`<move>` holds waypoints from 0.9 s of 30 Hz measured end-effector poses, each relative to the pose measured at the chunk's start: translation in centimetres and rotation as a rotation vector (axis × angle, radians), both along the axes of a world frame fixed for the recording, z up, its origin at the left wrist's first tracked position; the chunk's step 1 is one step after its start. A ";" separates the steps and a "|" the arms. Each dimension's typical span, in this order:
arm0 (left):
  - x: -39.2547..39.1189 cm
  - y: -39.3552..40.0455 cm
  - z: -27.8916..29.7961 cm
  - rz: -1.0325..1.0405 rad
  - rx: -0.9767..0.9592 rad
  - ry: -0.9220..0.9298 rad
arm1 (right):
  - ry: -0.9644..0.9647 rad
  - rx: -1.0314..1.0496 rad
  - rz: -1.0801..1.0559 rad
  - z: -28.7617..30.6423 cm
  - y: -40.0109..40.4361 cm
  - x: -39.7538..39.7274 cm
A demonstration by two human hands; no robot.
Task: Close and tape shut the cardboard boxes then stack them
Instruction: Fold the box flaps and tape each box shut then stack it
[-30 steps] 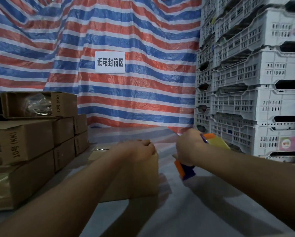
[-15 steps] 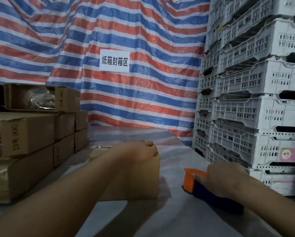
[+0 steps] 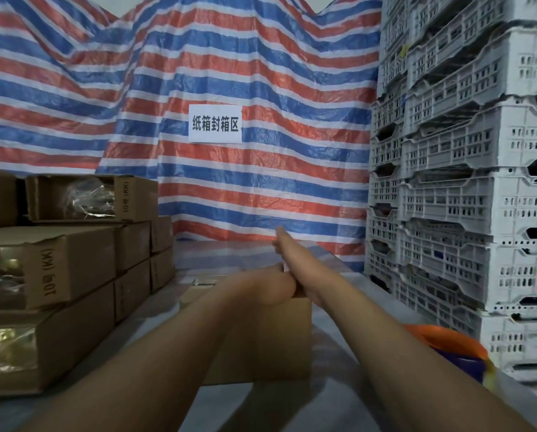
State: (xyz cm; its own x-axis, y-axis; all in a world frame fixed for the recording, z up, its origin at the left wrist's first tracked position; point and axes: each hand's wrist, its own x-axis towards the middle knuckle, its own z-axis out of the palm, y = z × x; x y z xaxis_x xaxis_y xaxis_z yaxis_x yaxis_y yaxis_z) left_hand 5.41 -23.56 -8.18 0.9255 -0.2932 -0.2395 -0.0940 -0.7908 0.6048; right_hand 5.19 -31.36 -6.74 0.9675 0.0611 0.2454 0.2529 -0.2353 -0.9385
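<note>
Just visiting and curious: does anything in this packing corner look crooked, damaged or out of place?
Yes. The top box on the left stack lies on its side, open, with clear wrapping showing inside, while the boxes below look closed. The stacked white crates on the right look warped and sit unevenly. Nothing looks spilled.

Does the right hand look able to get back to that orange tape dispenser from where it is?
Probably yes. The right hand is stretched out flat over the cardboard box, holding nothing, and the tape dispenser lies on the table just under that same forearm, with nothing between them.
</note>
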 end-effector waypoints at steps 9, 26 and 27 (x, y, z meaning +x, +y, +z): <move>-0.3 1.9 2.2 0.200 -0.413 -0.317 | 0.000 0.396 -0.036 -3.9 -1.5 0.5; -1.7 12.4 -7.4 0.265 -0.968 -0.298 | 0.187 0.405 -0.217 -7.5 -2.4 0.2; -1.8 12.7 -7.4 0.225 -0.954 -0.297 | 0.078 0.302 -0.353 -7.3 -2.6 -0.1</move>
State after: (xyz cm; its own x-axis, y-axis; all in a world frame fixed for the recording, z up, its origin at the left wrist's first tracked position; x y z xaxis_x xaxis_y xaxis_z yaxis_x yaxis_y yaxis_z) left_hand 3.56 -10.90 -15.57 0.9667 -0.0537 0.2501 -0.2510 -0.0104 0.9679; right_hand 5.13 -33.92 -14.01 0.9325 -0.3379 0.1272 0.1325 -0.0075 -0.9912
